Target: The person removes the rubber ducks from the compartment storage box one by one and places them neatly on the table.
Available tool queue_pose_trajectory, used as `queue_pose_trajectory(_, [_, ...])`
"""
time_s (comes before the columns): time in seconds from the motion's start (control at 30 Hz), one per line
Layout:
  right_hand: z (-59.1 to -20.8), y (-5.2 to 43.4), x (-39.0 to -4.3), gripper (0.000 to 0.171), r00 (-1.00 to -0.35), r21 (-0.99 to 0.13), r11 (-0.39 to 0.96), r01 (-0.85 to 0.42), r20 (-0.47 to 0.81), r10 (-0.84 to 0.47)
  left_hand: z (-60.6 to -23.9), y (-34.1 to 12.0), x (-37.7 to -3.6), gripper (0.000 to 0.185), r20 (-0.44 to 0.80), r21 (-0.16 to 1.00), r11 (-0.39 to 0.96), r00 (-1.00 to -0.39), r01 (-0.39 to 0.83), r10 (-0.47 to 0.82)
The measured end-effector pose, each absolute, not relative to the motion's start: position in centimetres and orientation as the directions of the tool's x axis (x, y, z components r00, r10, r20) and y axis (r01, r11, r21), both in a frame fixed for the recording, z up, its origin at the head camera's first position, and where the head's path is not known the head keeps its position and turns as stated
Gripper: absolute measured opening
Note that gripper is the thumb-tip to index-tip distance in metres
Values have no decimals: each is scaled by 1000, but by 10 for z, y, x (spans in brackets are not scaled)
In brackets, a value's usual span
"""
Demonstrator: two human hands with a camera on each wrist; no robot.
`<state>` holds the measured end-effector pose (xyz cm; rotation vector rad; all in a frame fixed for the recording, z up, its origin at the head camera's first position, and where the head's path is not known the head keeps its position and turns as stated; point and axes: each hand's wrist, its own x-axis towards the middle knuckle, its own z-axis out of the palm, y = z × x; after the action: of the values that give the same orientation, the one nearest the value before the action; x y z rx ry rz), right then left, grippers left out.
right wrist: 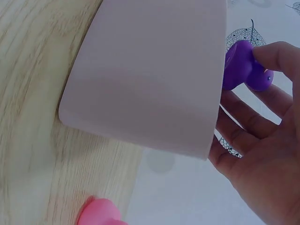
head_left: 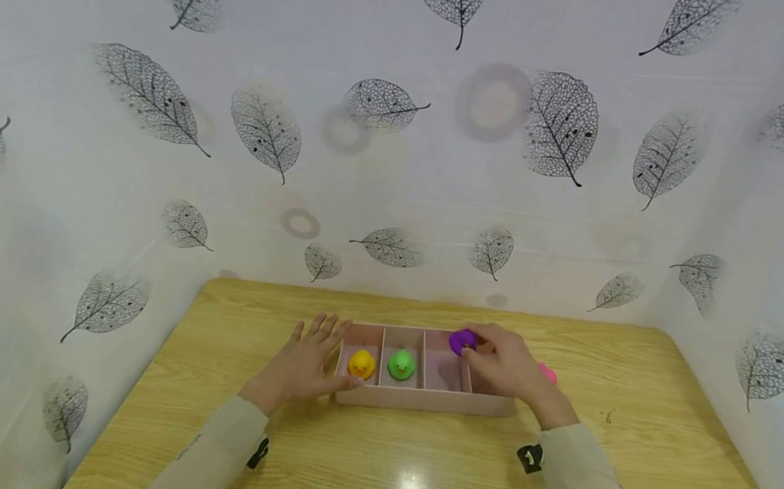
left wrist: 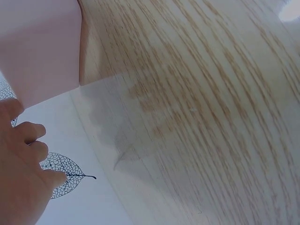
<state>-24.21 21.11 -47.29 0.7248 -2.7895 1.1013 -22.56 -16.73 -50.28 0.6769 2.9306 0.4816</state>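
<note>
Right hand (head_left: 505, 367) over the right end of the pale pink four-compartment plastic tray (head_left: 416, 400), fingertips pinching a small purple rubber duck (head_left: 463, 341). Duck is held above the tray's back rim, about over the third compartment from the left; that compartment's floor shows bare. The right wrist view confirms the grip: purple duck (right wrist: 243, 65) between thumb and fingers, just past the tray's outer wall (right wrist: 150, 79).

Left hand (head_left: 305, 361) flat against the tray's left end, fingers straight and spread, holding nothing. Left wrist view shows those fingers (left wrist: 28, 133) beside the pink wall (left wrist: 40, 47).

Yellow rubber duck (head_left: 361, 364) sits in the first compartment, green rubber duck (head_left: 402, 364) in the second. A pink rubber duck (head_left: 548, 372) lies on the table just right of the tray, partly hidden by the right hand.

Tray stands mid-table, well back from the near edge. Light wood-grain table (head_left: 674, 414) has bare room left, right and front. White curtain printed with grey leaves (head_left: 406, 139) closes in the back and both sides, touching the table edges.
</note>
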Motion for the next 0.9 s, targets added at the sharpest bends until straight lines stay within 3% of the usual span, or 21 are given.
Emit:
queue_pose_trajectory(0.27, [-470, 221, -240, 32, -882, -609, 640, -469, 280, -380, -504, -168, -226, 105, -29, 325, 854, -898, 406, 438])
queue_pose_trajectory(0.9, [-480, 248, -241, 38, -904, -683, 593, -426, 300, -303, -504, -167, -226, 104, -21, 330, 853, -900, 405, 436])
